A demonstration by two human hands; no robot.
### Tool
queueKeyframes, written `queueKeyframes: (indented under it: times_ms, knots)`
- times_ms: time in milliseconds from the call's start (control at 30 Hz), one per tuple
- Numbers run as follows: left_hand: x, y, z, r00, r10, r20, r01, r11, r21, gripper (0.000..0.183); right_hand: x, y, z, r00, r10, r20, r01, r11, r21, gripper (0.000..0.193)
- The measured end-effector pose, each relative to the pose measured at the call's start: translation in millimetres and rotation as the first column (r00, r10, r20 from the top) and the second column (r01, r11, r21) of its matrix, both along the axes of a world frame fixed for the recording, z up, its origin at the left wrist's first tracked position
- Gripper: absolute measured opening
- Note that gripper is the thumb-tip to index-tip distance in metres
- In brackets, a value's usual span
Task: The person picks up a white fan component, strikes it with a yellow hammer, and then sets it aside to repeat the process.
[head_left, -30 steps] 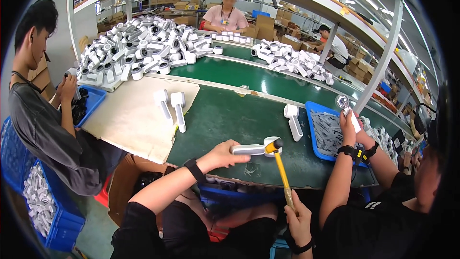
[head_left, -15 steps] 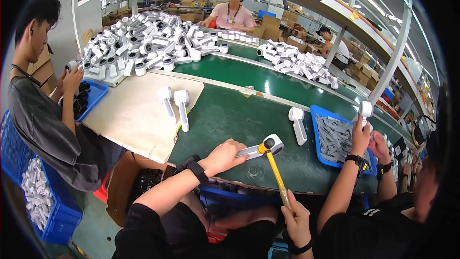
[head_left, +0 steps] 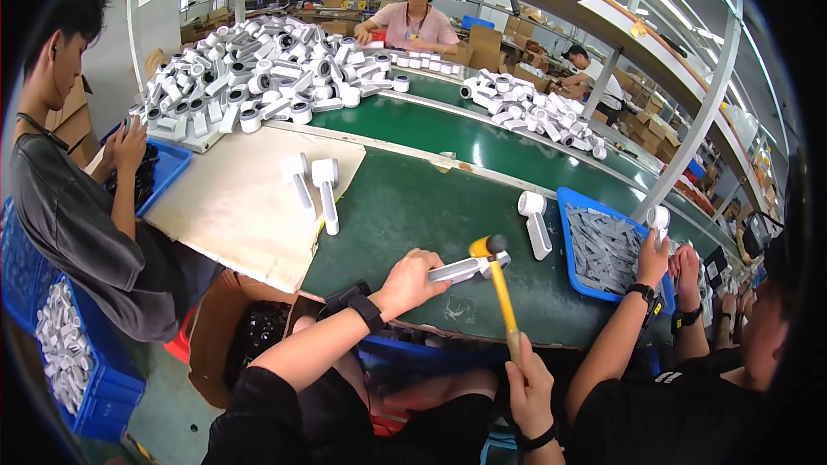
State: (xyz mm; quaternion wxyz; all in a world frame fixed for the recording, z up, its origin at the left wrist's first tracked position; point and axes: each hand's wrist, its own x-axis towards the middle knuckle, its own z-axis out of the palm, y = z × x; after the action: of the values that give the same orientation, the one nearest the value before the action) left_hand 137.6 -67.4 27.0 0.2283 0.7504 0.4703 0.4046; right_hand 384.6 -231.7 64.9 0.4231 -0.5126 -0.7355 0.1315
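My left hand (head_left: 412, 284) is closed on the handle of a white handheld device (head_left: 457, 270), which has a round head and a grey strip along the handle. It is held low over the green work table. My right hand (head_left: 530, 383) grips the wooden lower handle of a mallet (head_left: 504, 297) with a yellow and black head. That head is in front of the device's round end and partly hides it; whether the two touch I cannot tell. Two similar white devices (head_left: 326, 194) lie to the left, and another white device (head_left: 535, 222) lies to the right.
At right, a blue tray (head_left: 573, 271) holds grey strips beside a co-worker's hands (head_left: 652, 260). A big heap of white devices (head_left: 250, 77) stands beyond the cardboard sheet (head_left: 233, 181). Another person works at left by a blue bin (head_left: 177, 174). A green conveyor (head_left: 405, 131) runs behind.
The device in my left hand has turned, showing more of its side. The mallet head has risen slightly and swung a little right. The right co-worker's hands have lowered.
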Motion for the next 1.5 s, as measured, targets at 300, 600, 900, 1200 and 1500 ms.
queueKeyframes:
  times_ms: [300,600,900,1200,1500]
  knots:
    - [1.6,-5.4,-16.4,0.991,0.129,-0.020,-0.128,0.990,0.052,0.033,-9.9,-1.3,2.2,0.993,0.118,0.024,-0.118,0.992,0.031,0.049]
    - [2.4,-1.1,-15.4,0.983,0.160,-0.095,-0.161,0.987,-0.007,0.036,-10.1,-2.5,-9.2,0.984,0.139,0.114,-0.125,0.985,-0.116,0.050]
    - [-1.2,-4.6,-3.9,0.977,0.141,-0.158,-0.156,0.983,-0.092,0.040,17.9,17.3,-23.2,0.994,0.004,0.111,-0.007,1.000,0.022,0.050]
    - [17.1,-0.9,9.7,0.946,0.132,-0.297,-0.135,0.991,0.011,0.050,16.2,14.9,-27.2,1.000,-0.005,0.011,0.006,0.999,-0.051,0.050]
    - [-14.8,10.5,32.0,0.944,0.074,-0.323,0.017,0.963,0.269,0.045,17.9,-25.5,-45.5,0.942,-0.089,-0.323,0.035,0.985,-0.169,0.054]
